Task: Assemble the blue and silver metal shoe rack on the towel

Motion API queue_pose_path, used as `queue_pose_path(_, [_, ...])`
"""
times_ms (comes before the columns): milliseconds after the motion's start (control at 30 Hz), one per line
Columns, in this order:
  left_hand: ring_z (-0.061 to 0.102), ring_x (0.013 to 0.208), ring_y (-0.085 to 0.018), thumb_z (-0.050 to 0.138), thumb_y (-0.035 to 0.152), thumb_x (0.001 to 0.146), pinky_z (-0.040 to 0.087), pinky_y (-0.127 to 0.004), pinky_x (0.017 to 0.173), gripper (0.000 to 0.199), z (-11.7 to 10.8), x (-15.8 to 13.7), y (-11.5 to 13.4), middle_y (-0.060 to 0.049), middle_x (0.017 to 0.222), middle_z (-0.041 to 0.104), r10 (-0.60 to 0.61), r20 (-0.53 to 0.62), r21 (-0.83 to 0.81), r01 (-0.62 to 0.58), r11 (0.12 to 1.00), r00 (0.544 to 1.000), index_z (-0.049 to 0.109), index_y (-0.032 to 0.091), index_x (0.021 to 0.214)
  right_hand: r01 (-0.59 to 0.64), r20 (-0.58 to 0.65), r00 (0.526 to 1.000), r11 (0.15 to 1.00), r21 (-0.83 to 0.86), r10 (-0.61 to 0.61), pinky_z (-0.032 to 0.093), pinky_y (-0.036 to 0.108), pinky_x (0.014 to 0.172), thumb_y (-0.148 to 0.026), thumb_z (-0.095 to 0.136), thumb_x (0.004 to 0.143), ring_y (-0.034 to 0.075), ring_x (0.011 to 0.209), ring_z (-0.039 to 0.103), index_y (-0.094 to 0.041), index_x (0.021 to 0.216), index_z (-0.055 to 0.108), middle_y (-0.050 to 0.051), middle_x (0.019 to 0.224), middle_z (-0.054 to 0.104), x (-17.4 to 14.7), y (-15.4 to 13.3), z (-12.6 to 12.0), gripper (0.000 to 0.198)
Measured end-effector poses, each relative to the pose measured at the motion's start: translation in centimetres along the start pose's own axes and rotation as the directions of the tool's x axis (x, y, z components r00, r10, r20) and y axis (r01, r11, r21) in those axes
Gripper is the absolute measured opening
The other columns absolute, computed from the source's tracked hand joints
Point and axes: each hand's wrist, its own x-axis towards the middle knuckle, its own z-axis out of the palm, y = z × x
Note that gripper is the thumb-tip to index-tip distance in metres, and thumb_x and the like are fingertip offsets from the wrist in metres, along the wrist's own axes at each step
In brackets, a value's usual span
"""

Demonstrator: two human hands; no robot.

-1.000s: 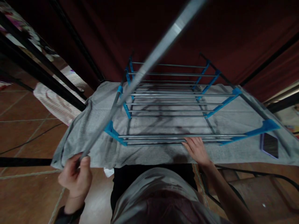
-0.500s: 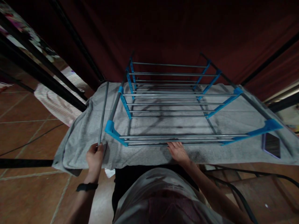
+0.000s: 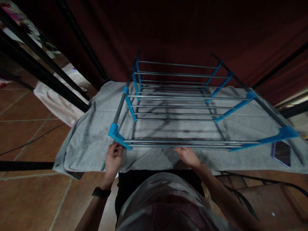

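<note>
Rack point(image 3: 178, 106) of grey rods and blue plastic connectors stands on the grey towel point(image 3: 86, 141) covering the surface, its near rail right before the person. Left hand point(image 3: 113, 158) has its fingers closed about a thin grey rod point(image 3: 103, 166) just below the near left blue corner piece point(image 3: 114, 133). Right hand point(image 3: 189, 155) lies flat, fingers apart, against the near rail. If the rod enters the socket crooked, it could jam or pop the corner loose, tilting the frame. A phone point(image 3: 281, 153) lies far right; dark red curtain point(image 3: 168, 32) behind, tiled floor point(image 3: 29, 192) left.
</note>
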Motion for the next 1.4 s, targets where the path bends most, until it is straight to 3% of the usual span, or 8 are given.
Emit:
queue_pose_path(100, [0.064, 0.09, -0.023, 0.054, 0.036, 0.083, 0.054, -0.038, 0.084, 0.025, 1.4, -1.2, 0.9, -0.009, 0.104, 0.064, 0.053, 0.125, -0.076, -0.044, 0.996, 0.991, 0.064, 0.019, 0.098, 0.026, 0.004, 1.0, 1.0, 0.003, -0.026, 0.056, 0.035, 0.095, -0.021, 0.042, 0.101, 0.023, 0.106, 0.071, -0.026, 0.12, 0.072, 0.008, 0.117, 0.075, 0.0, 0.2, 0.3, 0.036])
queue_pose_path(333, [0.061, 0.099, -0.025, 0.055, 0.036, 0.081, 0.053, -0.039, 0.09, 0.025, 1.8, -1.3, 1.6, -0.009, 0.101, 0.063, 0.123, 0.177, -0.069, -0.113, 0.991, 0.977, 0.065, 0.02, 0.097, 0.081, 0.0, 0.997, 0.997, 0.014, -0.081, 0.051, 0.036, 0.104, -0.019, 0.041, 0.101, 0.021, 0.118, 0.065, -0.022, 0.14, 0.06, 0.008, 0.133, 0.067, -0.5, 0.6, 2.2, 0.043])
queue_pose_path(567, [0.064, 0.091, -0.024, 0.056, 0.038, 0.081, 0.055, -0.04, 0.086, 0.025, 1.5, -0.9, 1.2, -0.008, 0.097, 0.061, 0.098, 0.256, -0.044, -0.089, 0.995, 0.962, 0.065, 0.019, 0.094, 0.054, 0.013, 0.998, 0.999, 0.0, -0.054, 0.053, 0.037, 0.102, -0.021, 0.037, 0.104, 0.021, 0.114, 0.068, -0.022, 0.131, 0.067, 0.009, 0.127, 0.071, 0.0, 0.8, 1.6, 0.04])
queue_pose_path(800, [0.065, 0.088, -0.023, 0.058, 0.038, 0.083, 0.055, -0.04, 0.085, 0.024, 1.7, -0.9, 1.1, -0.008, 0.102, 0.062, 0.09, 0.251, 0.008, -0.095, 0.995, 0.964, 0.064, 0.02, 0.098, 0.057, 0.024, 0.998, 0.998, 0.001, -0.057, 0.049, 0.036, 0.107, -0.021, 0.042, 0.104, 0.023, 0.125, 0.062, -0.022, 0.139, 0.061, 0.007, 0.133, 0.067, 0.0, 0.7, 1.8, 0.04])
queue_pose_path(1000, [0.065, 0.095, -0.026, 0.058, 0.041, 0.085, 0.054, -0.043, 0.093, 0.022, 1.8, -0.5, 0.6, -0.008, 0.099, 0.063, 0.128, 0.253, 0.041, -0.143, 0.989, 0.959, 0.063, 0.021, 0.092, 0.018, 0.052, 0.998, 1.0, 0.011, -0.018, 0.051, 0.035, 0.104, -0.024, 0.038, 0.104, 0.023, 0.121, 0.065, -0.023, 0.13, 0.067, 0.008, 0.129, 0.07, 0.4, 0.7, 1.6, 0.039])
queue_pose_path(1233, [0.064, 0.083, -0.021, 0.065, 0.038, 0.08, 0.057, -0.036, 0.08, 0.018, 2.1, -0.1, -0.2, -0.005, 0.094, 0.063, 0.099, 0.259, -0.061, -0.086, 0.994, 0.961, 0.066, 0.021, 0.087, 0.042, 0.015, 0.999, 0.999, 0.008, -0.043, 0.048, 0.036, 0.109, -0.023, 0.038, 0.104, 0.023, 0.126, 0.062, -0.021, 0.139, 0.06, 0.008, 0.135, 0.066, 0.1, 0.7, 2.2, 0.041])
queue_pose_path(1400, [0.064, 0.087, -0.023, 0.07, 0.04, 0.072, 0.057, -0.04, 0.083, 0.023, 2.3, 0.7, -0.9, -0.005, 0.092, 0.063, 0.036, 0.339, -0.215, 0.04, 0.976, 0.94, 0.067, 0.02, 0.082, 0.004, 0.002, 1.0, 1.0, 0.017, -0.004, 0.051, 0.035, 0.101, -0.026, 0.037, 0.104, 0.023, 0.117, 0.067, -0.023, 0.131, 0.065, 0.009, 0.125, 0.071, 0.1, 0.6, 2.0, 0.039])
